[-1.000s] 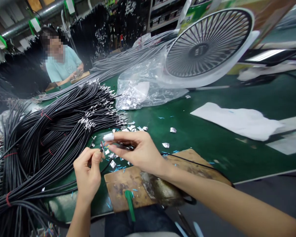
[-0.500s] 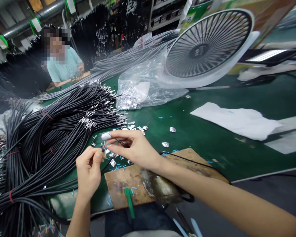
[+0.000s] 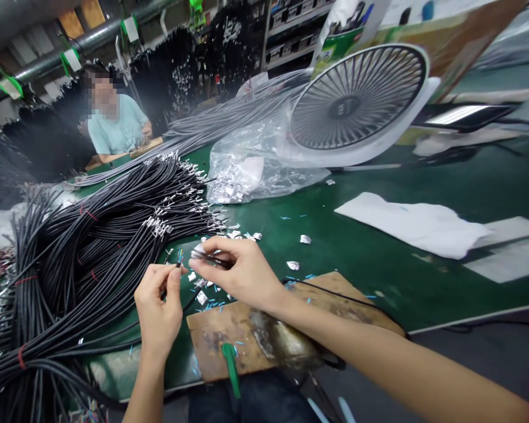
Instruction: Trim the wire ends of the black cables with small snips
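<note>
My left hand (image 3: 157,308) pinches the end of a thin black cable (image 3: 176,267), with small coloured wire tips showing above the fingers. My right hand (image 3: 238,271) is closed in a pinch just to the right of it, holding a small silvery foil piece (image 3: 198,254) and a dark tool or cable part between thumb and fingers. Both hands hover over the green table (image 3: 357,247), above a worn wooden board (image 3: 229,332). A black cable runs from the right hand across the board (image 3: 335,294).
A big bundle of black cables (image 3: 92,247) with metal ends fills the left. A clear plastic bag of foil pieces (image 3: 247,170), a white fan (image 3: 357,106), white paper (image 3: 414,220) and foil scraps lie on the table. Another person (image 3: 114,126) works at the far left.
My right hand has lowered slightly and closed tighter toward the left hand's cable end. The camera tilted a bit; the left hand stays nearly still.
</note>
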Demonstrator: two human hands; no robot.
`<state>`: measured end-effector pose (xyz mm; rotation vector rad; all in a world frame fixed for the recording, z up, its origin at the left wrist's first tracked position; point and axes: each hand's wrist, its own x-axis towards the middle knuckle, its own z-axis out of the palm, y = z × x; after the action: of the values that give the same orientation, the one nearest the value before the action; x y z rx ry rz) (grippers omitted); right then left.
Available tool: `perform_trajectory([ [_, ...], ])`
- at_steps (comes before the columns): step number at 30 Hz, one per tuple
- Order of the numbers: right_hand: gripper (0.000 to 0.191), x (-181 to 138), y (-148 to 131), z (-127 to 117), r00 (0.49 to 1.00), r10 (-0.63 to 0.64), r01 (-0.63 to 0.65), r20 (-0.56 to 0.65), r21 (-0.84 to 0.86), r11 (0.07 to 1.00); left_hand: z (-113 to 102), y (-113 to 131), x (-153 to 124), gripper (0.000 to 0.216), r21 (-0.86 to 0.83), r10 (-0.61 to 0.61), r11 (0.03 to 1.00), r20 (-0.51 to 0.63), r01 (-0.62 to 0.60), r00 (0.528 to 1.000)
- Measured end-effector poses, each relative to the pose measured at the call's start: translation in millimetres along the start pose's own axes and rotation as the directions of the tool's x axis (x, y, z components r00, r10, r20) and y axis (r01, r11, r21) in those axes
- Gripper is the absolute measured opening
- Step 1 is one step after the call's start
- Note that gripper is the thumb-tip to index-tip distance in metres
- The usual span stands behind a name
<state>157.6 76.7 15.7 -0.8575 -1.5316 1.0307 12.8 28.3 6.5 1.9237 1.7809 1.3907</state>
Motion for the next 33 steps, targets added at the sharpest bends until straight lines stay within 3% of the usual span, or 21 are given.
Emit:
perform_trajectory([
  [6,0.007,-1.5,2.8,-0.1,0.994,-0.113,0.113,0.004,-0.057,0.992,4.3,-1.7,-3.7,0.021,0.119,0.072,0.99,-0.001,-0.071,0.997],
  [11,0.012,-1.1,2.1,-1.4,0.991,-0.133,0.134,0.022,-0.108,0.985,4.1,-1.3,-3.2,0.02,0.103,0.057,0.993,0.024,-0.06,0.998],
  [16,0.01,0.0,0.7,-1.4,0.995,-0.052,0.06,0.085,-0.087,0.994,1.3,3.8,-1.1,0.027,-0.024,-0.055,0.998,0.111,0.058,0.992],
  [22,0.004,-1.2,1.3,-2.0,0.986,-0.14,0.15,0.094,-0.112,0.982,-1.7,9.7,-0.9,0.024,-0.115,-0.158,0.978,0.113,0.171,0.981],
  [25,0.012,1.2,1.6,-2.5,0.987,-0.092,0.105,0.131,-0.098,0.99,-4.3,11.5,1.4,0.03,-0.233,-0.242,0.929,0.208,0.288,0.948],
  [29,0.017,6.3,2.3,-2.0,0.958,0.056,-0.092,0.282,0.116,0.989,-10.2,11.5,4.9,0.033,-0.394,-0.301,0.811,0.352,0.432,0.886],
  [31,0.02,7.4,2.7,-1.2,0.916,0.113,-0.2,0.386,0.194,0.96,-13.0,11.3,6.0,0.03,-0.423,-0.3,0.792,0.36,0.441,0.883],
  [33,0.021,6.9,3.0,-0.4,0.912,0.11,-0.201,0.396,0.196,0.96,-14.2,11.8,6.6,0.027,-0.418,-0.31,0.795,0.343,0.439,0.887],
])
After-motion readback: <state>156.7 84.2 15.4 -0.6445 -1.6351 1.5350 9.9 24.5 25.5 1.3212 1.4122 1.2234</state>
